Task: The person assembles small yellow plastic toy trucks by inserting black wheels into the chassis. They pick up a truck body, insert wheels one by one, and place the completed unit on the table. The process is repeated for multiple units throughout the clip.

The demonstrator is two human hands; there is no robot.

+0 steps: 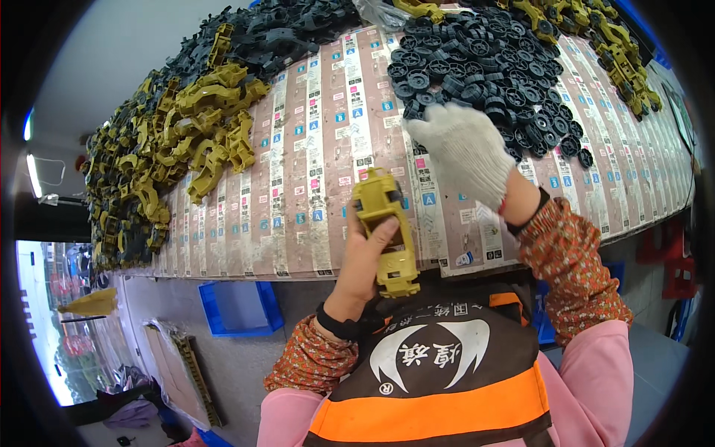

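My left hand [360,257] is bare and closed around a yellow plastic toy vehicle body [396,261], held upright above the table's near edge. The thumb lies across its middle, and a dark wheel-like part shows near its upper end. In a white knitted glove, my right hand [465,149] is at the near left side of a heap of black toy wheels [477,63]. Its fingers look curled, with the tips hidden, so anything in them cannot be seen.
The table [298,223] is covered with printed sheets. Yellow toy bodies [216,141] lie heaped at the left, dark plastic parts [275,37] at the far left, and more yellow bodies [625,67] at the far right. A blue bin [240,309] sits below the near edge.
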